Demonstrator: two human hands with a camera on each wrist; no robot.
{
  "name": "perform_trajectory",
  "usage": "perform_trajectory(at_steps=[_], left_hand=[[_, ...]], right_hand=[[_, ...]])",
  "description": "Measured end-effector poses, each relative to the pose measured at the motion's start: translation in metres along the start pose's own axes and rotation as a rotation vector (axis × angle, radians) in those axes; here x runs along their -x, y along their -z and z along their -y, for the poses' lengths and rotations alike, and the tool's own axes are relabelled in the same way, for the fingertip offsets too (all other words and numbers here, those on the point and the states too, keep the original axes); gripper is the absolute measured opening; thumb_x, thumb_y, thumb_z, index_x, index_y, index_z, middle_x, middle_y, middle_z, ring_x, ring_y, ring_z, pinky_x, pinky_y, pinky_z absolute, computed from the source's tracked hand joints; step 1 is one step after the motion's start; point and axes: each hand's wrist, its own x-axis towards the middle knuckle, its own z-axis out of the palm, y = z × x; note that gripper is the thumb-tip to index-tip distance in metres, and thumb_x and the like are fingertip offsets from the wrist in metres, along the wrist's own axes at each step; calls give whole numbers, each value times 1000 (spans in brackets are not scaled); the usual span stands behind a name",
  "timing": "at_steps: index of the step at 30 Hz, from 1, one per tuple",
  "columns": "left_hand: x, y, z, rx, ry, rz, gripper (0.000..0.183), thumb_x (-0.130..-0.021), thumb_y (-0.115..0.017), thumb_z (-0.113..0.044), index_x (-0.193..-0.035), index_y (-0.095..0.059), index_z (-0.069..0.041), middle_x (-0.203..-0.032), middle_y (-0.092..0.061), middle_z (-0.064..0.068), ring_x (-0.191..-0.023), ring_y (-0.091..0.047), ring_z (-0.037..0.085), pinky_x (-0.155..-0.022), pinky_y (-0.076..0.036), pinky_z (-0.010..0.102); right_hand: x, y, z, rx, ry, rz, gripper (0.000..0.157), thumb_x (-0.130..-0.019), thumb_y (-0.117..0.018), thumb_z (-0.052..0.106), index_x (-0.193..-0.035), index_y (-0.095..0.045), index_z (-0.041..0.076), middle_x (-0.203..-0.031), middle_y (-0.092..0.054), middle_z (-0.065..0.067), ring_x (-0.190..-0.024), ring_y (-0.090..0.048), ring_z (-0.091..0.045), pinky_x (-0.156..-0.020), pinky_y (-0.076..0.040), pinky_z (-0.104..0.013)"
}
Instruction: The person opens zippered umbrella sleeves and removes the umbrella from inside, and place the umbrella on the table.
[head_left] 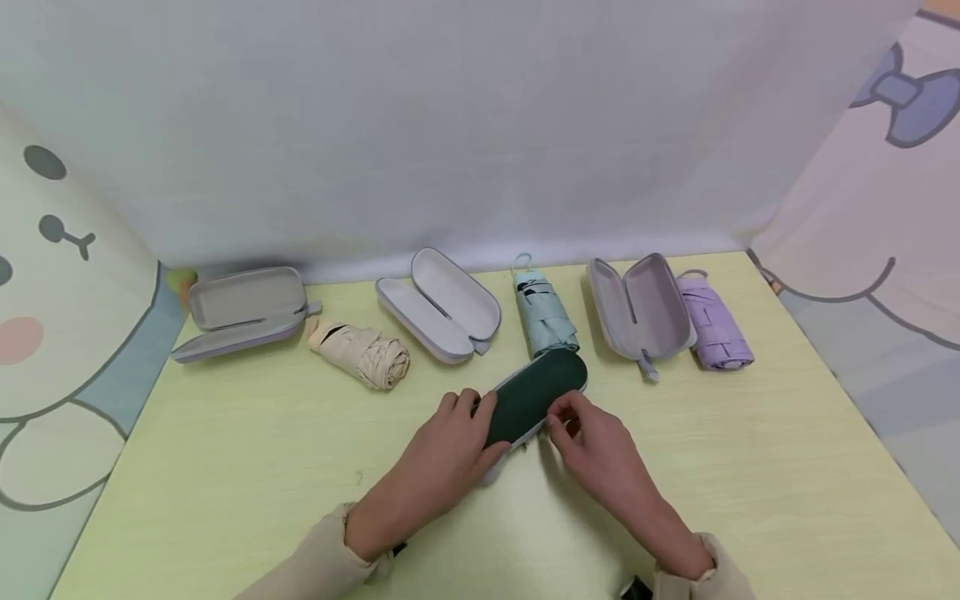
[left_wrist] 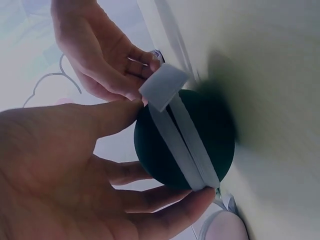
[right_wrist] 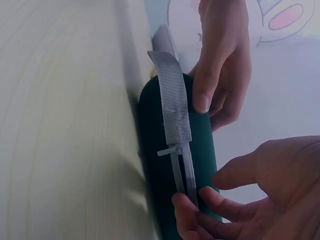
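A dark green zip case (head_left: pixel 528 396) with a grey zip band lies closed-looking at the table's middle. My left hand (head_left: pixel 450 446) grips its near-left end, thumb on the near side and fingers over the top. At the near-right edge, my right hand (head_left: pixel 596 442) has its fingers bent against the zip seam. In the right wrist view a narrow gap shows between the zip's two edges beside a small zip pull (right_wrist: pixel 171 150); the right fingertips touch the seam below it. A grey fabric tab (left_wrist: pixel 164 86) sticks out at the end by my left thumb.
Behind stand three open grey-lilac cases, left (head_left: pixel 247 304), middle (head_left: pixel 457 296) and right (head_left: pixel 648 304). Folded umbrellas lie among them: beige (head_left: pixel 363 354), light blue (head_left: pixel 543 312) and purple (head_left: pixel 712 325). A white cloth (head_left: pixel 450 142) hangs behind the table.
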Motion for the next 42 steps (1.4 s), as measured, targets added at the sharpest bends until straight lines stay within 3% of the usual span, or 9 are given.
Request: perform_trajectory(at_steps=[13, 19, 24, 27, 30, 37, 42], left_hand=[[22, 3, -21, 118, -20, 186, 72, -96, -55, -53, -148, -39, -6, -131, -54, 12, -111, -55, 20, -84, -56, 30], [31, 2, -31, 86, -99, 227, 75, -93, -60, -54, -149, -39, -9, -134, -53, 8, -112, -56, 17, -88, -55, 26], [40, -1, -36, -44, -276, 198, 76, -92, -60, -56, -151, -37, -14, -140, -51, 4, -122, -53, 18, -94, -52, 27], [43, -3, -35, -96, -377, 133, 76, -91, -62, -55, -151, -37, -16, -143, -48, 4, -128, -51, 19, -97, -51, 30], [45, -5, -34, -86, -441, 90, 78, -88, -67, -53, -151, -36, -18, -147, -43, 5, -131, -49, 19, -99, -50, 32], [45, -4, -32, -106, -494, 97, 75, -88, -69, -50, -150, -38, -21, -154, -38, 4, -134, -47, 18, -102, -48, 34], [45, -6, -31, -120, -498, 105, 72, -89, -68, -50, -149, -40, -22, -152, -40, 2, -134, -46, 17, -102, -48, 33]], right_hand=[[3, 8, -1, 28, 0, 11, 11, -95, -64, 22, -101, -57, 17, -88, -64, 4, -78, -60, -7, -66, -48, -23], [2, 11, 3, 42, -33, 47, 26, -96, -63, 28, -115, -54, 13, -95, -67, -1, -76, -60, -7, -66, -48, -25], [2, 13, 7, 114, -19, 59, 43, -95, -64, 35, -127, -51, 9, -116, -63, -11, -81, -61, -13, -66, -49, -29], [4, 12, 10, 182, 15, 57, 55, -93, -66, 38, -132, -50, 5, -127, -57, -17, -97, -62, -25, -75, -53, -39], [5, 11, 13, 239, 39, 56, 65, -90, -70, 40, -136, -47, 1, -132, -54, -21, -111, -58, -35, -87, -52, -49], [2, 10, 15, 297, 32, 60, 76, -85, -74, 43, -140, -43, 0, -131, -53, -21, -113, -55, -39, -86, -52, -51], [-2, 15, 12, 237, 7, 93, 77, -83, -76, 43, -140, -44, 2, -123, -56, -19, -102, -59, -32, -82, -52, -46]])
